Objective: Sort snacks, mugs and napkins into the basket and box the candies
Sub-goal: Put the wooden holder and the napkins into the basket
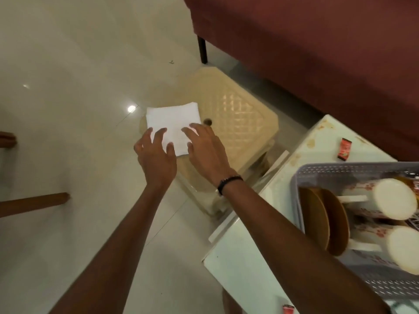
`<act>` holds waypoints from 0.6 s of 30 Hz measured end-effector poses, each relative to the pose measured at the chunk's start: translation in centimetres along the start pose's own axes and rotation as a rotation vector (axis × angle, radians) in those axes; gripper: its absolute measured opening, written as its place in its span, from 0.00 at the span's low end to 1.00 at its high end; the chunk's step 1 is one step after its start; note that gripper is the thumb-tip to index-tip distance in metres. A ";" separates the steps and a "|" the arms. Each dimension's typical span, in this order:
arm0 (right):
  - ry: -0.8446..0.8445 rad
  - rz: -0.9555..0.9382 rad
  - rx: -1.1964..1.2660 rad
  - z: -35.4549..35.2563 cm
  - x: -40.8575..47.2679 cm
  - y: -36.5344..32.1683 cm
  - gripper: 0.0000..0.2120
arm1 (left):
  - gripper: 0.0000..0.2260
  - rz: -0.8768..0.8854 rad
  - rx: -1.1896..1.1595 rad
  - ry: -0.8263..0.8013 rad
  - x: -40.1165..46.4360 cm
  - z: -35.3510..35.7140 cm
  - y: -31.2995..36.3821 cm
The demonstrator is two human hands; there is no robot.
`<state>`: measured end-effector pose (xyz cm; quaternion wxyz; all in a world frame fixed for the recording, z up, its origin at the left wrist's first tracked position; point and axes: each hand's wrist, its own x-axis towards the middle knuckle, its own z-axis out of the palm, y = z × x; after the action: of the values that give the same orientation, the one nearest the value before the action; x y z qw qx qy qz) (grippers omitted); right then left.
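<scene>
A white stack of napkins (172, 120) lies on a cream plastic stool (238, 118). My left hand (156, 155) and my right hand (205, 147) both rest spread fingers on the stack's near edge. At the right, a grey basket (322, 171) on the table holds two white mugs (394, 198) with red flowers and brown plates (326, 223). A red candy wrapper (344, 148) lies on the table beyond the basket. Another red wrapper (288, 309) shows at the bottom edge.
A dark red sofa (317, 53) fills the upper right, its black leg (203, 49) behind the stool. The glass-topped table (249, 257) stands at the right. Wooden furniture legs (34, 203) reach in from the left over pale floor tiles.
</scene>
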<state>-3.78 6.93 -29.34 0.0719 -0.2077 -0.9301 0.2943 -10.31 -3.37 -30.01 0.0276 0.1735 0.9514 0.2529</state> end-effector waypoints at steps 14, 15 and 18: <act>-0.037 -0.010 -0.044 3.2 1.0 1.1 0.17 | 0.20 -0.544 -0.439 -0.112 4.6 -0.7 -1.3; -0.049 -0.009 -0.040 2.9 0.7 1.1 0.17 | 0.17 -0.547 -0.470 -0.153 4.8 -1.0 -1.1; -0.097 -0.003 0.012 1.6 -1.7 1.0 0.14 | 0.03 -0.654 -0.685 -0.306 4.1 -2.4 -0.1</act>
<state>-2.33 6.11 -31.25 0.0283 -0.1913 -0.9310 0.3097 -14.50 -3.21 -27.81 0.3004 -0.1180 0.8033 0.5004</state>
